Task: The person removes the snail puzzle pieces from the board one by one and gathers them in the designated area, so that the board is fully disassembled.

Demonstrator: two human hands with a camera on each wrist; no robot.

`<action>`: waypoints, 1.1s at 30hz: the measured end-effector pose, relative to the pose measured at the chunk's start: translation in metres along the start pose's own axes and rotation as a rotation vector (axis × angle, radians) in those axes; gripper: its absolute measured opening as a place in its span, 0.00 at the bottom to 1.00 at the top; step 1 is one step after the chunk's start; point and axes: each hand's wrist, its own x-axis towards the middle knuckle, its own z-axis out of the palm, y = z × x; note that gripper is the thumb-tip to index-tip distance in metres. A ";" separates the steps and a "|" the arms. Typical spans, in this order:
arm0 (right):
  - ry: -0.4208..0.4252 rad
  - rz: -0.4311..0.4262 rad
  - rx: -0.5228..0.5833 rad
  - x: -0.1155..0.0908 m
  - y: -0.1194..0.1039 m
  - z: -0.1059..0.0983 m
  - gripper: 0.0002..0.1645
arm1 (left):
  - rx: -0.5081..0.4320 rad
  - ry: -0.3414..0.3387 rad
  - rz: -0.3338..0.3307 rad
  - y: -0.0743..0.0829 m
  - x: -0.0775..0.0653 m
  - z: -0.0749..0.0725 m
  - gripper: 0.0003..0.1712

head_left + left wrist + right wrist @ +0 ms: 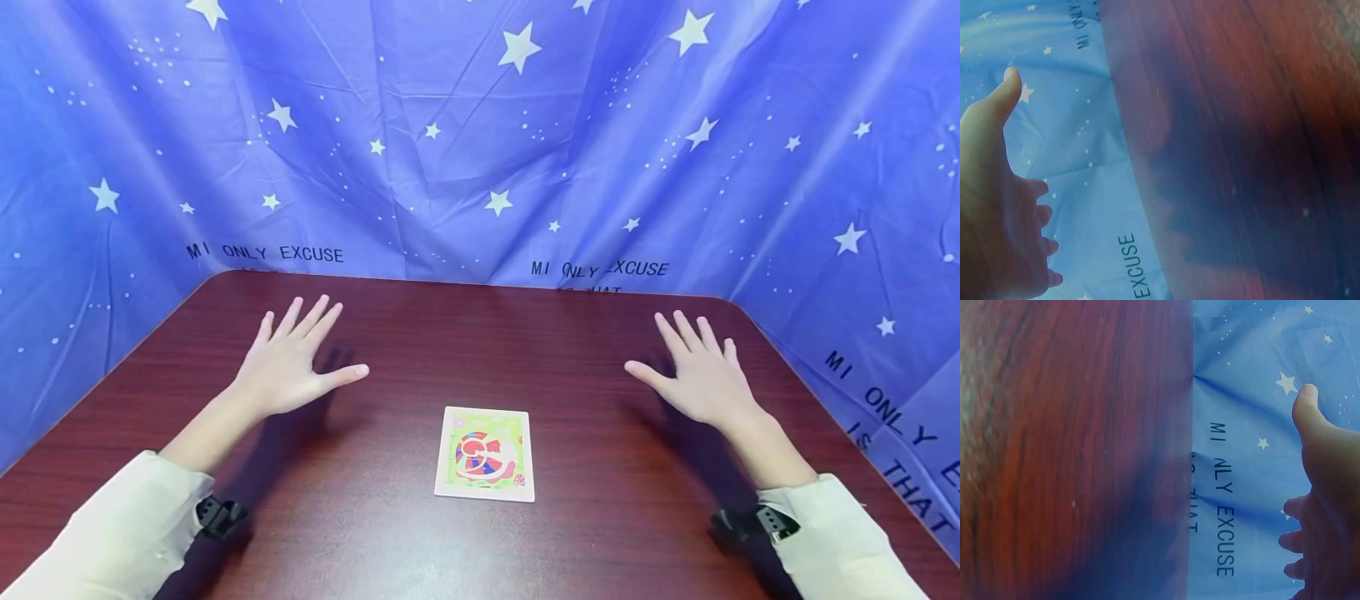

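A square picture board (484, 454) with a pale border lies flat on the table, near the middle of the head view. Its print shows a snail-like figure with a red and blue spiral shell on a light green ground. To the left of the board, my left hand (288, 362) is held above the table, fingers spread and thumb pointing inward. My right hand (701, 375) mirrors it on the other side, fingers also spread. Both hands hold nothing, and their shadows fall on the wood. Each wrist view shows the same empty hand, the left (1004, 206) and the right (1329, 506).
The dark reddish wooden table (375, 533) has rounded far corners. A blue curtain (450, 92) with white stars and printed words hangs along its back and sides. Black bands with small devices (221, 517) sit at both wrists, by the light sleeves (112, 525).
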 end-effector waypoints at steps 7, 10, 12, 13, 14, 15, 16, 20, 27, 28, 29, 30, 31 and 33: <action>0.000 -0.016 0.002 -0.003 -0.010 0.002 0.57 | -0.002 0.000 0.037 0.013 -0.002 0.006 0.58; -0.008 -0.026 0.003 -0.004 -0.016 0.004 0.57 | -0.002 -0.004 0.053 0.017 -0.003 0.009 0.57; -0.012 -0.034 -0.002 -0.004 -0.019 0.005 0.57 | -0.005 -0.004 0.063 0.020 -0.004 0.012 0.57; -0.013 -0.039 -0.002 -0.004 -0.021 0.006 0.57 | -0.007 -0.007 0.066 0.021 -0.004 0.013 0.57; -0.014 -0.044 -0.004 -0.004 -0.022 0.006 0.56 | -0.011 -0.006 0.074 0.023 -0.005 0.015 0.57; -0.014 -0.050 -0.008 -0.004 -0.024 0.007 0.56 | -0.016 -0.007 0.082 0.024 -0.005 0.016 0.57; -0.012 -0.057 -0.011 -0.004 -0.026 0.008 0.56 | -0.021 -0.008 0.090 0.025 -0.006 0.017 0.57; -0.005 -0.087 -0.015 -0.004 -0.033 0.010 0.55 | -0.032 -0.011 0.126 0.031 -0.008 0.022 0.57; 0.012 -0.145 -0.006 -0.007 -0.049 0.017 0.54 | -0.031 -0.005 0.175 0.040 -0.010 0.026 0.55; 0.014 -0.155 -0.004 -0.008 -0.052 0.019 0.53 | -0.033 -0.006 0.180 0.041 -0.010 0.027 0.55; 0.015 -0.166 0.001 -0.009 -0.054 0.020 0.53 | -0.036 -0.007 0.186 0.043 -0.011 0.028 0.55; 0.014 -0.176 0.005 -0.011 -0.057 0.021 0.52 | -0.041 -0.009 0.190 0.045 -0.011 0.029 0.55; 0.010 -0.185 0.010 -0.012 -0.059 0.022 0.52 | -0.045 -0.011 0.197 0.046 -0.012 0.030 0.54; 0.003 -0.203 0.021 -0.014 -0.065 0.024 0.50 | -0.052 -0.013 0.210 0.049 -0.013 0.033 0.54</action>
